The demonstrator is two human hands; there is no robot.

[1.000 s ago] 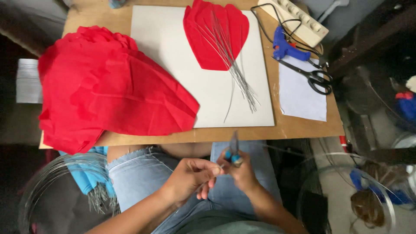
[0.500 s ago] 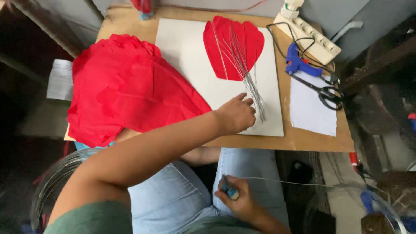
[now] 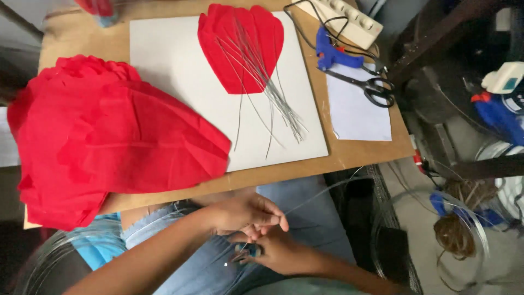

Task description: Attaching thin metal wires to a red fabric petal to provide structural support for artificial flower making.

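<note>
While my hands met over my lap, my right hand (image 3: 284,254) gripped the small pliers (image 3: 246,252) and my left hand (image 3: 245,212) pinched a thin wire (image 3: 322,192) — its length ran up and rightward, away from both hands, below the board (image 3: 360,158).

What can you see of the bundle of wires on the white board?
The bundle of wires is a loose sheaf of thin, straight, grey metal strands, fanned out and crossing. Its upper part lies over the red petal-shaped paper; the lower ends spread onto the white board, bunching toward the lower right. A few strands stray to the left. Neither hand touches it.
</note>
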